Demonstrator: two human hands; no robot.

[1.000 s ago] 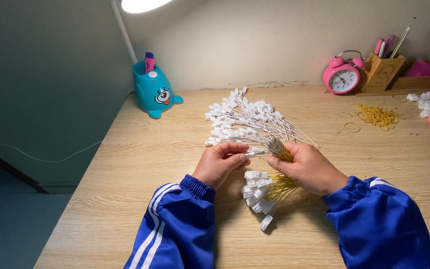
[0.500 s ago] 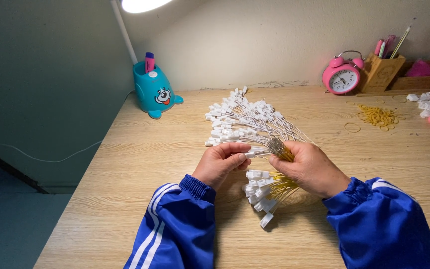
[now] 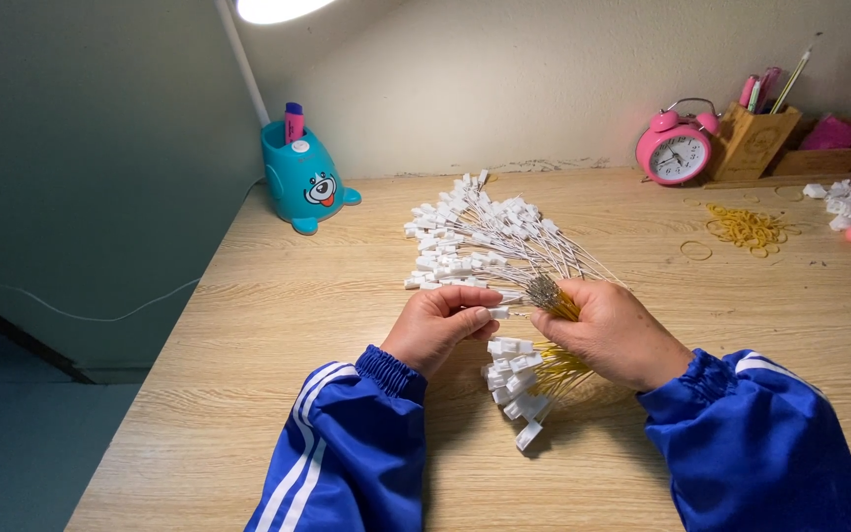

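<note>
Centre of the frame: a fanned bundle of thin wire ties with small white plastic tags (image 3: 475,241) spreads across the pale wooden desk (image 3: 248,325), the tag heads splaying toward the upper middle and the stems converging at a tight neck with yellow ends. These look feather-light and springy, thin stems that would flex and slip past each other, so the sensible place to hold is that gathered neck, not the loose heads. That is just where the right hand (image 3: 608,335) sits, its grip closed around the neck, fingers wrapped snug. The left hand (image 3: 440,325) is beside it, fingers curled in, thumb and forefinger pinching one white tag at the bundle's lower edge. A second, smaller cluster of white tags on yellow stems (image 3: 516,389) lies on the desk just below and between both hands. Further out, a turquoise cartoon-animal pen holder (image 3: 305,182) stands in the upper left, a pink twin-bell alarm clock (image 3: 677,148) and a wooden pen box (image 3: 762,138) in the upper right, with a scatter of yellow rubber bands (image 3: 746,229) near them.
</note>
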